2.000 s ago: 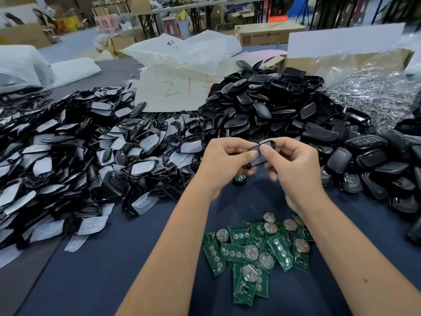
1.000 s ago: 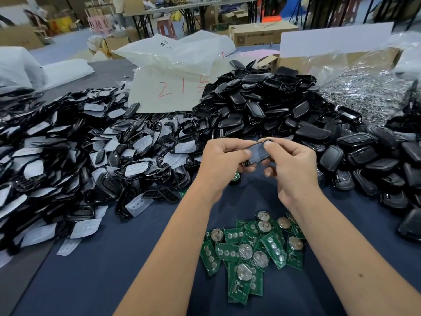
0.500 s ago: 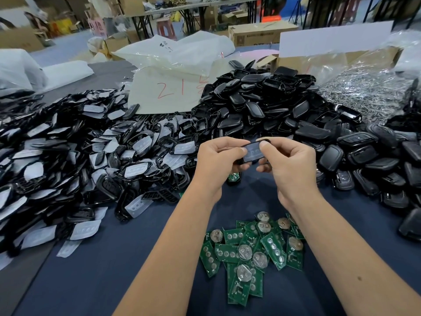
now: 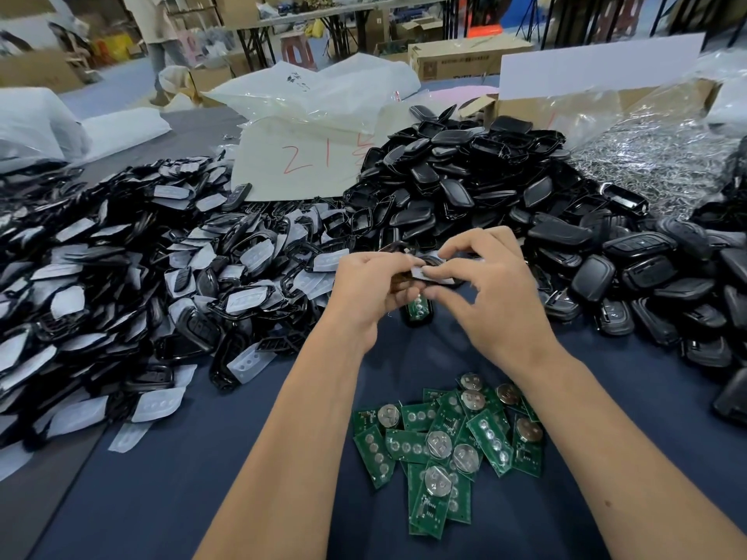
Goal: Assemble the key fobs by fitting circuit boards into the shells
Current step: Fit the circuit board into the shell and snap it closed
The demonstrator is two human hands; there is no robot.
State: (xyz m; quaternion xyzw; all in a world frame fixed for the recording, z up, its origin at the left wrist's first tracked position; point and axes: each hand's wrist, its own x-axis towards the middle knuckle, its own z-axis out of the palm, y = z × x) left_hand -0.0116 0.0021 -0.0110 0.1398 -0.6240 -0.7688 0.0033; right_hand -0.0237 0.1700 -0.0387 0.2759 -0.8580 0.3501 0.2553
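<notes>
My left hand (image 4: 370,289) and my right hand (image 4: 491,284) meet above the blue cloth and pinch one black key fob shell (image 4: 433,272) with a pale button pad on it between their fingertips. Just under them on the cloth lies another black shell holding a green board (image 4: 417,310). A loose heap of green circuit boards (image 4: 446,442) with round coin cells sits near me between my forearms.
A big heap of black frames with pale rubber pads (image 4: 133,284) fills the left. A mound of black shell halves (image 4: 465,183) rises behind my hands, with closed fobs (image 4: 646,272) at right. Plastic bags, a bag of metal parts (image 4: 655,163) and boxes stand beyond.
The dark shell I held flat between both hands has been turned; a pale pad now shows on it, and my right fingers have spread over it.
</notes>
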